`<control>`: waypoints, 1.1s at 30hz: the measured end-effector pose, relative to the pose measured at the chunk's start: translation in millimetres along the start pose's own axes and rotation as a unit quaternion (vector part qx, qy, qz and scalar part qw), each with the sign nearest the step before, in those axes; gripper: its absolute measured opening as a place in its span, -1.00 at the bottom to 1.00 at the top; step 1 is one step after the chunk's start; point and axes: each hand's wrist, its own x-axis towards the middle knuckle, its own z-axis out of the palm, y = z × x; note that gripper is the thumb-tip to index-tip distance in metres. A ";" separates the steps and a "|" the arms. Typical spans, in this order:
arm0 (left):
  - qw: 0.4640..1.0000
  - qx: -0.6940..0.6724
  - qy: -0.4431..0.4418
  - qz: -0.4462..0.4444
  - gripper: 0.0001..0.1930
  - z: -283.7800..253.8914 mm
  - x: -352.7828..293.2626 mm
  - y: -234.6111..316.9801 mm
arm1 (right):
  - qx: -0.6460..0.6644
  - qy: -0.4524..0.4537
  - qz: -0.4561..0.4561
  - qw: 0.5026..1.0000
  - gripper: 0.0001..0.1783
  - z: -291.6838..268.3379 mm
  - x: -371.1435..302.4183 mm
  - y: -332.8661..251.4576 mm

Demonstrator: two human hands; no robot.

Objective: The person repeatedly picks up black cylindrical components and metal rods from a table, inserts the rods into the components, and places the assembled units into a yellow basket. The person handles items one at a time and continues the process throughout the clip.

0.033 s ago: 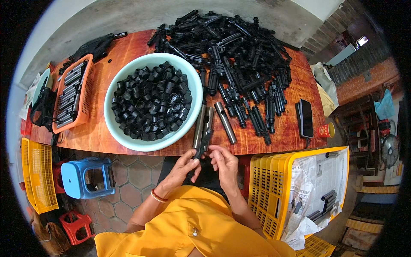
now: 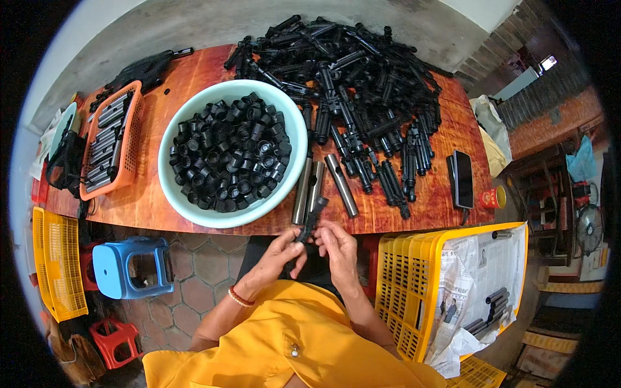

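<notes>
As hands (image 2: 277, 257) flank black part (image 2: 315, 212), tubes (image 2: 341, 185) ahead, bowl (image 2: 164, 155) near

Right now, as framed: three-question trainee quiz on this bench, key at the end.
1. Multiple choice: what fills the pale blue bowl?
a) newspaper sheets
b) short black cylindrical pieces
c) long bare metal tubes

2. True or false: the orange basket stands to the left of the bowl.

3. Fill in: the beaded bracelet is on the wrist of the ___, which holds the dark part.

Key: 1 b; 2 true; 3 left hand.
</notes>
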 end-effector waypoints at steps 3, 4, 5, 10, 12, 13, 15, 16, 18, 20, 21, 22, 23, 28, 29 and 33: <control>0.996 -0.078 -0.045 -0.020 -0.63 9.7 -7.1 -12.0 | 0.048 -0.052 0.060 0.996 -0.71 6.3 -7.2 -14.9; 0.997 -0.064 -0.045 -0.013 -0.61 11.2 -8.8 -13.1 | 0.056 -0.050 0.067 0.995 -0.72 5.2 -9.3 -13.5; 0.998 -0.039 -0.043 -0.023 -0.62 11.9 -9.8 -11.2 | 0.064 -0.046 0.074 0.994 -0.73 1.2 -12.0 -10.9; 0.960 0.254 0.093 0.074 -0.68 0.1 -3.3 5.1 | 0.203 0.033 0.019 0.978 -0.78 -9.3 -13.3 -21.4; 0.876 0.423 0.194 0.123 -0.73 -9.7 3.7 7.4 | 0.228 0.054 0.009 0.972 -0.75 -20.6 -9.4 -20.3; 0.841 0.475 0.212 0.149 -0.71 -10.3 9.1 5.8 | 0.242 0.061 0.011 0.968 -0.75 -25.8 -9.2 -20.5; 0.757 0.572 0.246 0.199 -0.65 -5.9 20.5 3.8 | 0.221 0.059 0.019 0.973 -0.74 -29.0 -9.5 -24.7; 0.748 0.593 0.243 0.172 -0.52 -4.5 25.3 1.7 | 0.216 0.053 0.027 0.975 -0.74 -30.2 -9.9 -24.6; 0.718 0.619 0.261 0.183 -0.51 -4.1 39.8 -4.7 | 0.191 0.054 0.030 0.980 -0.75 -31.1 -10.9 -23.7; 0.695 0.634 0.279 0.193 -0.57 -3.4 50.1 -8.8 | 0.196 0.055 0.044 0.978 -0.75 -29.4 -12.4 -19.1; 0.688 0.636 0.288 0.198 -0.64 -2.7 54.6 -10.5 | 0.190 0.049 0.046 0.980 -0.74 -29.6 -12.7 -15.4; 0.692 0.635 0.287 0.189 -0.67 -3.8 58.2 -13.1 | 0.186 0.052 0.046 0.980 -0.75 -28.8 -13.7 -14.3; 0.699 0.628 0.288 0.183 -0.70 -6.4 59.5 -15.0 | 0.178 0.049 0.047 0.982 -0.75 -28.3 -14.1 -12.6; 0.812 0.505 0.272 0.108 -0.65 -21.2 52.6 -14.3 | 0.164 0.043 0.048 0.984 -0.74 -28.9 -12.5 -7.2; 0.852 0.449 0.252 0.098 -0.64 -25.3 47.4 -12.0 | 0.166 0.044 0.050 0.984 -0.73 -29.3 -11.9 -7.7; 0.988 0.072 0.128 -0.051 -0.70 -19.8 25.5 0.1 | 0.164 0.045 0.041 0.985 -0.73 -29.3 -8.7 -4.9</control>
